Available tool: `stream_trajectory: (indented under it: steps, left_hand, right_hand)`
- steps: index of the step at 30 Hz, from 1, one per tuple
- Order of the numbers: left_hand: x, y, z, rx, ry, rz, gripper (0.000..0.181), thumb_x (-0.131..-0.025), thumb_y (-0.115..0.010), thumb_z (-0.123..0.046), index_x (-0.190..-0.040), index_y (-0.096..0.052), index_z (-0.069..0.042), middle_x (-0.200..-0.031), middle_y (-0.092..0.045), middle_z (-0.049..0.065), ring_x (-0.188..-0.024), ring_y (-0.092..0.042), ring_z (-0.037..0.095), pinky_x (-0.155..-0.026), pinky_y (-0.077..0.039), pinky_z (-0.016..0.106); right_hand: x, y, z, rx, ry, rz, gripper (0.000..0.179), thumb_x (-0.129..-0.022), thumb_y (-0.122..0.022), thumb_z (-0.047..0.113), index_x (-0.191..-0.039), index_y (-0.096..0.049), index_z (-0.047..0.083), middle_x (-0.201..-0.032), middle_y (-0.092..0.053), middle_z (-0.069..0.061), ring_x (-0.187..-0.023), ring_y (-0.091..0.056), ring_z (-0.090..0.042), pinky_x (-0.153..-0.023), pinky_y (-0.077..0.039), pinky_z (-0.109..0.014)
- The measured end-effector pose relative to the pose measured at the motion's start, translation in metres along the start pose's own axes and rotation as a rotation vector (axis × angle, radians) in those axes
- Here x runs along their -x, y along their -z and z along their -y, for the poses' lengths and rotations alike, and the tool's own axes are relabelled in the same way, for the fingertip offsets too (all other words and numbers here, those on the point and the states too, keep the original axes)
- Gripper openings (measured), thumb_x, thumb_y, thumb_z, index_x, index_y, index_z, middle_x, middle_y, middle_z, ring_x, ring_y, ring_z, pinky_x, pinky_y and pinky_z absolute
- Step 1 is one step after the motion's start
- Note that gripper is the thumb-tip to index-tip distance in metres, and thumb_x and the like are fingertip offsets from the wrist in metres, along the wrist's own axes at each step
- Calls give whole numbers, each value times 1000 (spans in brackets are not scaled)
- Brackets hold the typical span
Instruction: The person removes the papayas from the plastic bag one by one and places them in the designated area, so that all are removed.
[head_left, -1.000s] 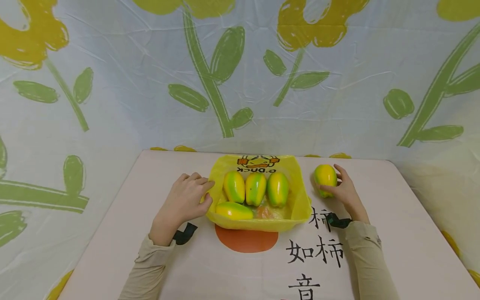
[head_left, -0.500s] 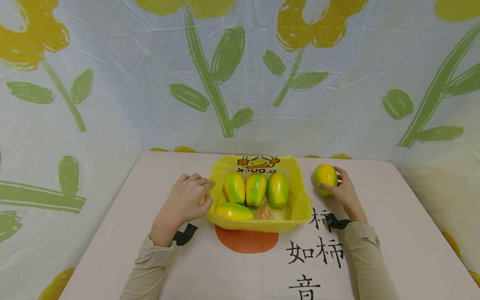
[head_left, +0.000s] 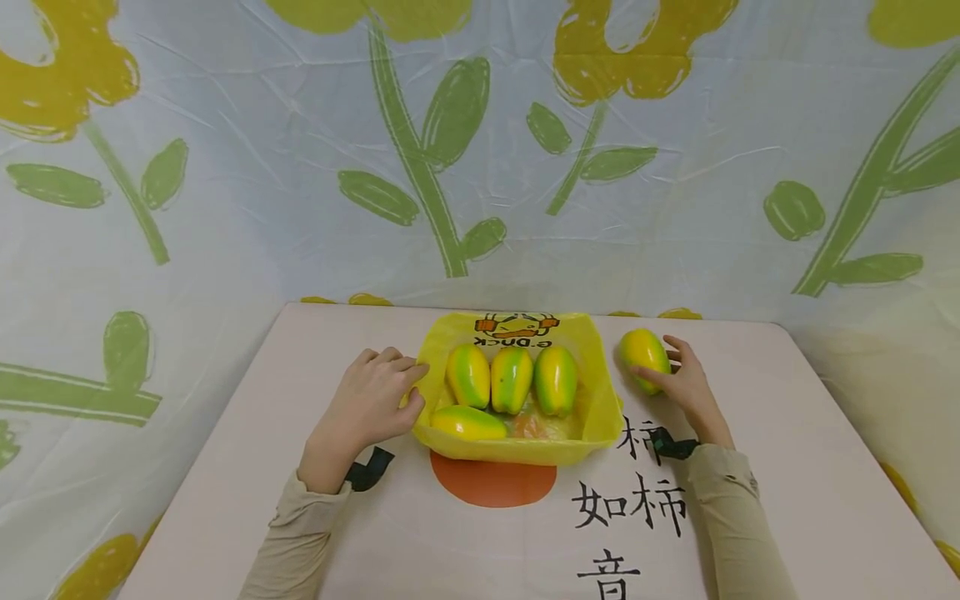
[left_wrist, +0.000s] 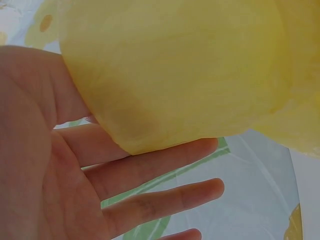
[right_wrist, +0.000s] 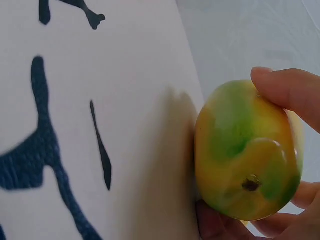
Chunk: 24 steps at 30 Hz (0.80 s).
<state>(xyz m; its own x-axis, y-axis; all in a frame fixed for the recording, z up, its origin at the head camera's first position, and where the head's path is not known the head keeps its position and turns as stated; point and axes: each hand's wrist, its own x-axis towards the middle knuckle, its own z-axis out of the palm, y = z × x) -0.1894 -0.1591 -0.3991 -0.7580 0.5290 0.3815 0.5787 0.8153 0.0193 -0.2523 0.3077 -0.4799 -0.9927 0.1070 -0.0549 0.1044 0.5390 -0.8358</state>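
My right hand (head_left: 686, 385) holds a glossy yellow-green papaya (head_left: 643, 358) on the table, right of a yellow plastic bag (head_left: 506, 452). In the right wrist view, the thumb (right_wrist: 285, 90) lies on one side of this papaya (right_wrist: 245, 150) and the other fingers reach round the opposite side; its stem end faces the camera. My left hand (head_left: 367, 400) touches the bag's left side. In the left wrist view its fingers (left_wrist: 165, 200) are stretched out, and the bag wall (left_wrist: 190, 75) covers the thumb tip and part of the index finger. Several more papayas (head_left: 512, 379) lie inside the open bag.
The pale tabletop (head_left: 465, 550) carries black printed characters (head_left: 630, 504) and an orange-red shape (head_left: 493, 483). A flower-patterned cloth (head_left: 300, 167) hangs behind and at the sides. Dark straps (head_left: 369, 469) sit at both wrists.
The papaya at my right hand has tilted, its far end shifting left, and the right hand has moved slightly left with it. My left hand stays at the bag's side.
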Motion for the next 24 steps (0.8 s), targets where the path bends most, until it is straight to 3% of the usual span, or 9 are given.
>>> stream_trajectory:
  steps: [6,17,24]
  left_hand:
    - [0,1,0,0,0,1,31,-82,-59,-14,-108,-76,-7,-105,-74,8,-95,-63,28,-84,-49,47]
    - [1,1,0,1,4,-3,31,-82,-59,-13,-108,-77,-7,-105,-74,8,-95,-63,27,-84,-49,47]
    - [2,0,0,-2,5,-2,31,-83,-60,-13,-108,-77,-7,-106,-74,8,-96,-63,27,-85,-49,47]
  right_hand:
    - [1,-3,1,29,14,-25,88,-89,-72,34,-154,-23,0,-147,-31,-34,-123,-39,-47,-100,-37,-55]
    - [-4,-13,2,83,-72,-183,91,-86,-74,27,-153,-20,-3,-145,-29,-34,-125,-36,-46,-107,-35,-58]
    - [-2,-15,6,106,-67,-175,90,-86,-74,26,-152,-20,-3,-143,-30,-34,-126,-35,-47,-107,-33,-59]
